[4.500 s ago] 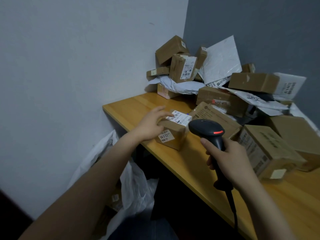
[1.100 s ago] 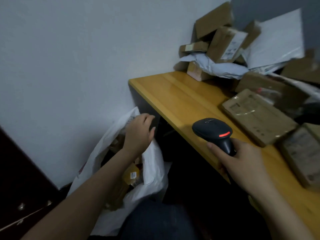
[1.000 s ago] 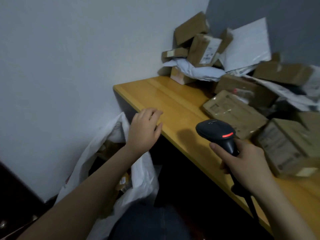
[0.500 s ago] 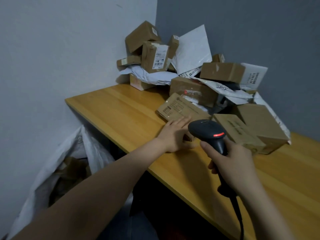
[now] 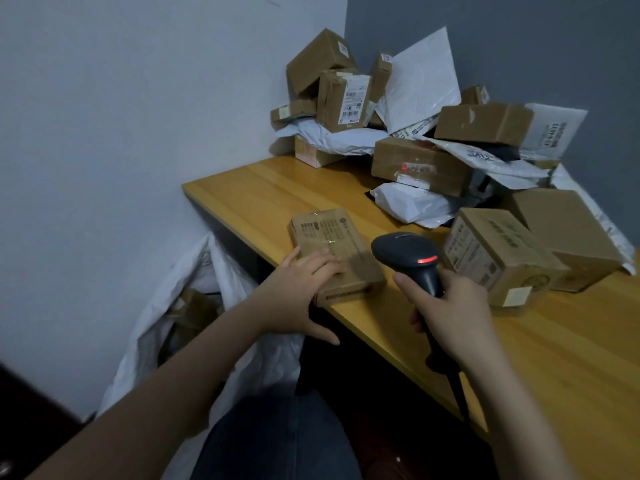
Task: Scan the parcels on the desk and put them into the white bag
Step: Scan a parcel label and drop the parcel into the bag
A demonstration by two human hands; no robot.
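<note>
Brown flat cardboard parcel [image 5: 332,244], at the wooden table's [image 5: 263,188] front edge, open white plastic bag [image 5: 221,268] below: left hand [image 5: 298,292] rests flat-fingered on top, apparently steadying it; right hand [image 5: 450,313] curls round black handheld scanner [image 5: 405,252], red light lit, poised just beside it to read

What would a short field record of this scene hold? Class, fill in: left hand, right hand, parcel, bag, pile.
left hand: fingers flat on the flat brown parcel
right hand: grips the black scanner, red light on
parcel: at the desk's near edge
white bag: open beside the desk, brown parcels inside
pile: boxes and mailers in the back corner
</note>
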